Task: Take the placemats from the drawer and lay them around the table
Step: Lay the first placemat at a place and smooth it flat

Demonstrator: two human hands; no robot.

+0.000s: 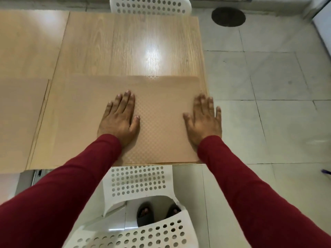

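Left hand (119,119) flat, fingers spread, palm down mid-mat. Right hand (203,119) likewise flat and open, at the mat's right edge, little finger past the desk (125,45) edge. Neither grips anything. Mat (157,115) lies at the desk's near right corner, flush with both edges. Looks thin, limp, textured, likely light with some grip; best lifted by an edge or corner. Another mat (21,122) at far left, partly cut off. Drawer not in view. Chair (138,181) tucked below.
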